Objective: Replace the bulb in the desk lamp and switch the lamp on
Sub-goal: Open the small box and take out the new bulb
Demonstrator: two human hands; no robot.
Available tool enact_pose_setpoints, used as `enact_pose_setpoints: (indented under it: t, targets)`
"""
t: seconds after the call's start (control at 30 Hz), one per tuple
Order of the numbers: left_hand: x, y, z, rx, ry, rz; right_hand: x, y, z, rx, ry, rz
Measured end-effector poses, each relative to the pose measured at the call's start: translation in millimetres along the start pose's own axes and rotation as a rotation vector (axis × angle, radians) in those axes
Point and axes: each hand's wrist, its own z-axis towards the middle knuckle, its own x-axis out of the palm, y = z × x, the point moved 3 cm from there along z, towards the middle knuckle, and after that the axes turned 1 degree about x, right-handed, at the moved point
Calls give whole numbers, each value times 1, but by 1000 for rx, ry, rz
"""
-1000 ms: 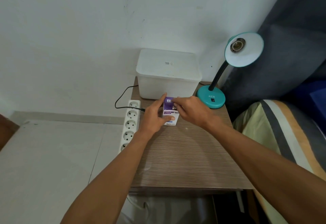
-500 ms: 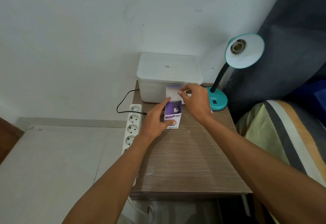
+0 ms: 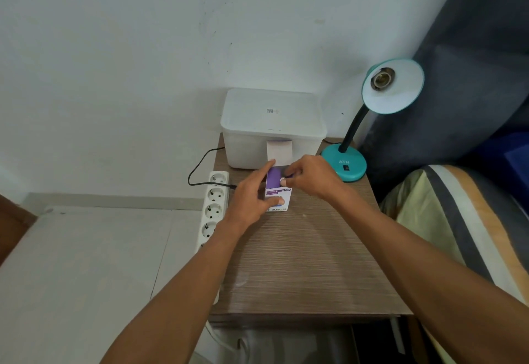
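A small purple and white bulb box [image 3: 277,195] stands on the wooden table [image 3: 300,263], its top flap [image 3: 279,151] folded up and open. My left hand [image 3: 252,194] grips the box from its left side. My right hand [image 3: 310,179] reaches into the open top, thumb and fingers pinched at the opening; the bulb itself is hidden. The teal desk lamp [image 3: 345,164] stands at the table's far right corner. Its shade [image 3: 393,87] faces me and shows an empty socket [image 3: 382,78]. A black switch [image 3: 346,167] sits on the lamp's base.
A white lidded plastic tub [image 3: 272,123] sits at the table's back, right behind the box. A white power strip [image 3: 213,209] lies along the table's left edge with a black cable [image 3: 197,174] plugged in. A striped bed cover [image 3: 458,220] and dark fabric lie right.
The box's top flap went from closed to fully lifted. My right hand let go of the flap and came down into the box's opening. My left hand kept its grip.
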Motion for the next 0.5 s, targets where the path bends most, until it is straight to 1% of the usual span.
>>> enact_pose_setpoints:
  t: [0.17,0.37,0.5]
  targets:
    - [-1,-1,-1,18,7,30,3,-1,8,35,27,-33]
    - [-1,-1,-1,10,0,48,10,1,2,-81,-50,-79]
    - [0,-2,-2,26,10,46,10,-1,-3,-129,-66,-72]
